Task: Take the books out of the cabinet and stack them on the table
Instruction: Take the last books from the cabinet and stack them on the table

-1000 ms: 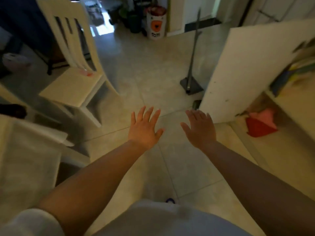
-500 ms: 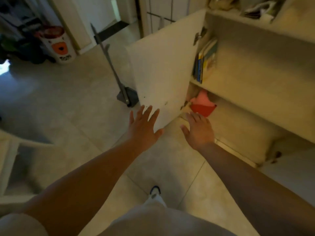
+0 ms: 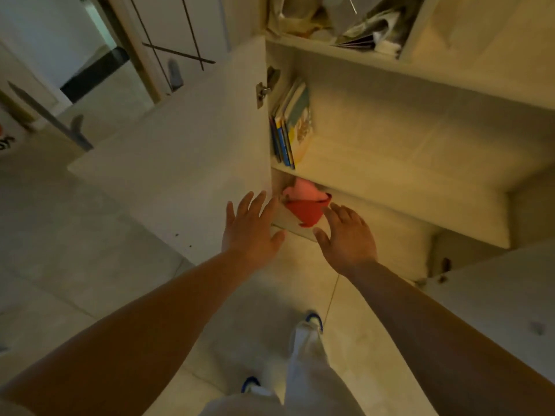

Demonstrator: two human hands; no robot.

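Both hands are seen stretched forward, palms down, fingers spread, nothing held: left hand (image 3: 250, 228) in front of the lower edge of the open cabinet door (image 3: 192, 163), right hand (image 3: 348, 235) just right of it, at the mouth of the cabinet (image 3: 420, 151). The two hands are apart, with a gap of floor between them. The books (image 3: 290, 127) are stood upright in a small row on the middle shelf (image 3: 390, 187), pushed against the cabinet's left wall next to the hinge (image 3: 262, 92), farther away than both hands; the rest of that shelf is seen bare. On the lower level, just beyond the fingertips, a red and pink object (image 3: 306, 205) is seen; what it is cannot be told. The top compartment is filled with loose clutter (image 3: 339, 19), blurred. A second door (image 3: 504, 310) is seen open at near right. A long-handled tool (image 3: 51, 117) is seen at far left over the tiled floor (image 3: 75, 250). Light trousers and shoes with blue trim are visible at the near edge.
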